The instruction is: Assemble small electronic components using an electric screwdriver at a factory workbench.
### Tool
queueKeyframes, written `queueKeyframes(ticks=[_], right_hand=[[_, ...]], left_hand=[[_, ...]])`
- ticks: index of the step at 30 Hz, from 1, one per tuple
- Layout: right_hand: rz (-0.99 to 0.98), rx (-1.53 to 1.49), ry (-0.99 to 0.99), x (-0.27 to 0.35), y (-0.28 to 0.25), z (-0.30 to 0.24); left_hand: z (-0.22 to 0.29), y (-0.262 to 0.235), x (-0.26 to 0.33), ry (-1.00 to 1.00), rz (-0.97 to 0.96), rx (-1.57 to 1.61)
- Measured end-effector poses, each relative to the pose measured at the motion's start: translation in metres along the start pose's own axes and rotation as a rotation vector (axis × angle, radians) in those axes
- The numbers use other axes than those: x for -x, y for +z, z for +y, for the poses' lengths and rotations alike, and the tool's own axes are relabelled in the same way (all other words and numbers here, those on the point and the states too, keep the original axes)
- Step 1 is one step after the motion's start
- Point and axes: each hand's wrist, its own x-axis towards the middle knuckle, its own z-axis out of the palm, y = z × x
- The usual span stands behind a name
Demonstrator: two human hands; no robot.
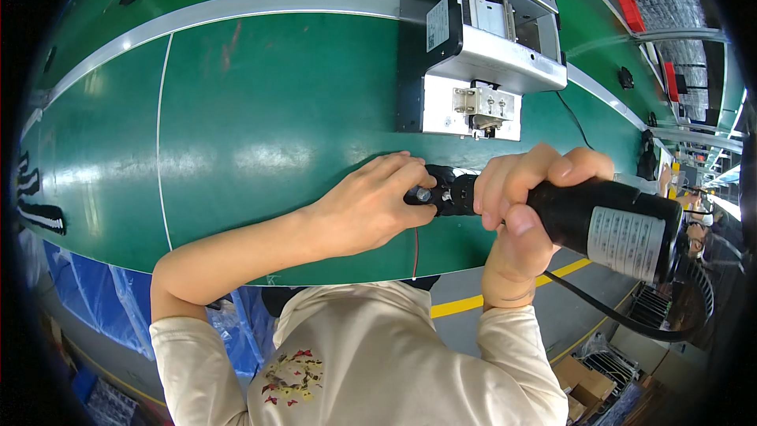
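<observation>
In my right hand is a black electric screwdriver with a pale label and a black cord. It lies nearly level, its nose pointing left. The fingers wrap around its front section. My left hand pinches a small black part with a round metal piece on it, on the green bench. The screwdriver's nose meets or overlaps this part; the exact contact is hidden. A thin reddish wire runs from under my left hand toward the bench's near edge.
A black and silver screw feeder stands just beyond my hands, its cable trailing right. The green bench has a metal rail along its far side. Striped dark items lie at the left end; cardboard boxes stand below right.
</observation>
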Motion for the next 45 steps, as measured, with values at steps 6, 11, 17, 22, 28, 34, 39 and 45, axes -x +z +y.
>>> queueKeyframes(ticks=[6,11,17,22,28,34,39,45], right_hand=[[-0.136,-0.038,-0.012,0.003,-0.002,0.003],[-0.134,-0.086,-0.015,-0.001,-0.004,0.002],[-0.001,-0.192,-0.233,-0.041,-0.019,-0.022],[0.114,-0.079,-0.279,-0.067,-0.019,-0.015],[0.117,-0.044,-0.177,-0.068,-0.013,-0.007],[0.065,-0.115,-0.172,-0.029,-0.008,-0.012],[0.044,-0.093,-0.132,0.004,0.006,-0.014],[0.042,-0.062,-0.081,0.013,0.005,-0.009]], left_hand=[[0.000,0.000,0.002,0.004,0.019,-0.009],[0.001,-0.001,0.001,0.007,0.008,0.008],[0.001,-0.001,0.001,0.025,-0.003,0.005],[0.000,-0.001,0.002,0.004,-0.052,-0.003],[0.000,-0.001,0.002,-0.003,-0.050,-0.008],[-0.001,0.000,0.004,0.000,-0.037,0.010],[-0.002,0.001,0.005,-0.019,-0.039,-0.001],[-0.002,0.000,0.004,-0.020,-0.043,0.012]])
